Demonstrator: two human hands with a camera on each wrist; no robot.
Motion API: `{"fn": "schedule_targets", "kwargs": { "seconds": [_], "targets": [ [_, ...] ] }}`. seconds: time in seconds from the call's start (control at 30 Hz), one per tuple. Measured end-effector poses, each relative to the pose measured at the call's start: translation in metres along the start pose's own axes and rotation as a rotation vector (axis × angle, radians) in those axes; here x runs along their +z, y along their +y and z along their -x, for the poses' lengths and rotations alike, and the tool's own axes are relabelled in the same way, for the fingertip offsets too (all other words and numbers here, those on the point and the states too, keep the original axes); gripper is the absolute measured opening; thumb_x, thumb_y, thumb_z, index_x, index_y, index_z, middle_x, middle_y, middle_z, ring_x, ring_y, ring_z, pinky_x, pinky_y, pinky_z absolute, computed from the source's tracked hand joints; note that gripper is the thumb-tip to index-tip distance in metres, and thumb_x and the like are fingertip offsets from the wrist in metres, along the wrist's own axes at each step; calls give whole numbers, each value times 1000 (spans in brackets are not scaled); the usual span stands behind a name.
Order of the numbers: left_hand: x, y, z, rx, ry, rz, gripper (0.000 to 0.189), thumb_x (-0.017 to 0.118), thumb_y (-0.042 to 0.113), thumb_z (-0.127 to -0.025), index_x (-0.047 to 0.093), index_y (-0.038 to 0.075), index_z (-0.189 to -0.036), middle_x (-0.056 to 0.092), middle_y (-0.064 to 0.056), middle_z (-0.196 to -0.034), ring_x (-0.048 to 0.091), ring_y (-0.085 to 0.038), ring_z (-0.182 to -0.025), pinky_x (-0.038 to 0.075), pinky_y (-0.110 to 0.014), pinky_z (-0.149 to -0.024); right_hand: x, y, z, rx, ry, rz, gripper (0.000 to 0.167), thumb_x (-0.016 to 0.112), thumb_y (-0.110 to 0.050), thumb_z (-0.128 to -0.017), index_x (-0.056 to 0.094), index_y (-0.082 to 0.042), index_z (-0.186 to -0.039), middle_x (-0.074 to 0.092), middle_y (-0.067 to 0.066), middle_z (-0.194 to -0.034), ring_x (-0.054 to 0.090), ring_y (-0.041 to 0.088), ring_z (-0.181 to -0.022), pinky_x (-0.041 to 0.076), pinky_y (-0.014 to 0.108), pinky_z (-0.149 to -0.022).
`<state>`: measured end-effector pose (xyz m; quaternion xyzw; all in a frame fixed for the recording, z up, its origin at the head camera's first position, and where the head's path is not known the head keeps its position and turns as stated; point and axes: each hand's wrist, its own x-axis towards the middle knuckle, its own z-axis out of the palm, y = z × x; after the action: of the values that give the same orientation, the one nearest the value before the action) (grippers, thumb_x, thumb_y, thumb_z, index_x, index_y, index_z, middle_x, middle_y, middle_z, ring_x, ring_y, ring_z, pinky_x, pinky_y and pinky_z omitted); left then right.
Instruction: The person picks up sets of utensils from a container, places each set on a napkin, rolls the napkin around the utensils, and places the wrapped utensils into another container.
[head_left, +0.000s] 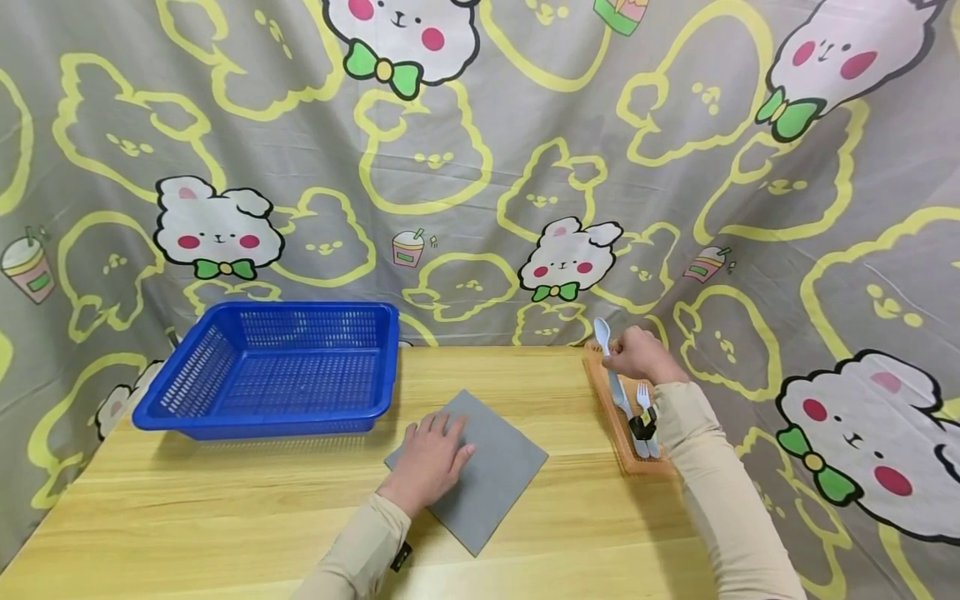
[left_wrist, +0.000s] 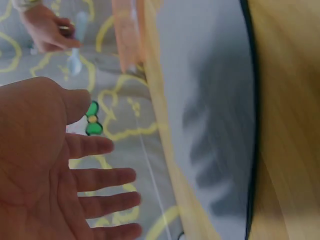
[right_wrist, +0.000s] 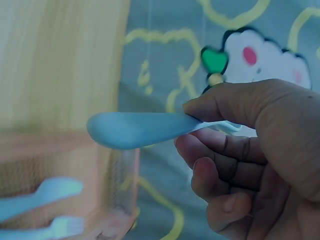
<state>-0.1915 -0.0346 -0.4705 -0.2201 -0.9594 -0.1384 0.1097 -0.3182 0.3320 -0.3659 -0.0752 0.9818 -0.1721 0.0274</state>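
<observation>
My right hand (head_left: 639,354) pinches a pale blue spoon (right_wrist: 137,129) between thumb and fingers, around its narrow neck. The spoon's bowl points toward the curtain and its thick handle hangs over an orange basket (head_left: 611,446). Inside that basket lie a fork (right_wrist: 65,227) and another light blue piece of cutlery (right_wrist: 52,192), whose kind I cannot tell. My left hand (head_left: 431,458), fingers spread and holding nothing, is over a grey square sheet (head_left: 498,462). The left wrist view shows finger shadows on this sheet.
A blue plastic basket (head_left: 390,375) with perforated sides stands at the left rear of the wooden table (head_left: 247,517). Behind the table hangs a grey curtain (head_left: 465,242) printed with rabbits. The orange basket sits near the table's right rear edge.
</observation>
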Motion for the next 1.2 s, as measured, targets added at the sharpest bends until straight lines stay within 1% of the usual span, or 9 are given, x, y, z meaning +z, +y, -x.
{"fn": "schedule_targets", "kwargs": {
  "seconds": [0.1,0.17,0.33,0.43,0.5,0.7,0.77,1.0,1.2],
  "targets": [
    [-1,-10,2,-45,-43,-3,44,53,36,-104,57,6,-136,64,-23,-130,61,-43,-120,52,-60,-95,-1,-14,-2,-31,8,-20,48,66,-18,-88,36,-20,-52,25,-9,-49,18,8,-48,23,25,-51],
    [-1,-15,2,-63,-77,7,44,53,36,-105,57,5,-136,64,-24,-129,62,-44,-119,52,-61,-95,-1,-23,-3,-37,-1,-42,48,68,-18,-89,37,-19,-52,26,-8,-49,19,8,-48,24,25,-51],
    [0,-24,2,-62,-117,21,45,57,34,-103,58,2,-135,65,-25,-126,62,-44,-116,54,-60,-94,-1,-45,-7,-49,-12,-57,46,68,-21,-90,42,-19,-53,32,-8,-49,25,8,-47,27,25,-51],
    [2,-28,2,-48,-120,23,45,62,33,-101,59,2,-133,65,-25,-126,63,-43,-115,55,-58,-91,0,-58,-10,-105,0,-55,46,68,-19,-89,40,-18,-52,29,-9,-49,24,8,-48,25,24,-51],
    [3,-30,2,-36,-119,25,45,66,31,-98,60,2,-131,65,-25,-126,64,-43,-113,56,-56,-90,3,-66,-12,-137,2,-73,45,68,-16,-88,41,-17,-52,30,-9,-48,24,7,-48,25,24,-52],
    [5,-35,2,-6,-118,-7,47,76,28,-91,63,0,-127,67,-24,-122,65,-41,-107,58,-52,-89,17,-93,-18,-199,-9,-118,34,70,-15,-84,52,-15,-56,42,-8,-50,32,7,-48,29,23,-51],
    [6,-36,3,0,-115,-14,48,78,28,-90,64,0,-126,67,-24,-121,65,-40,-106,58,-51,-89,22,-102,-20,-220,-11,-124,33,71,-16,-84,53,-14,-56,43,-8,-51,33,7,-48,30,23,-51],
    [11,-37,4,11,-120,-1,43,81,27,-87,67,0,-118,68,-20,-116,65,-37,-100,58,-50,-83,40,-128,-25,-235,-41,-143,33,71,-16,-85,54,-14,-56,45,-7,-51,37,7,-48,32,21,-50],
    [13,-40,6,13,-133,2,39,84,26,-83,69,1,-109,68,-16,-104,63,-35,-92,58,-48,-76,57,-148,-27,-244,-82,-163,31,73,-18,-86,61,-12,-57,51,-8,-51,40,6,-47,33,20,-48]
  ]
}}
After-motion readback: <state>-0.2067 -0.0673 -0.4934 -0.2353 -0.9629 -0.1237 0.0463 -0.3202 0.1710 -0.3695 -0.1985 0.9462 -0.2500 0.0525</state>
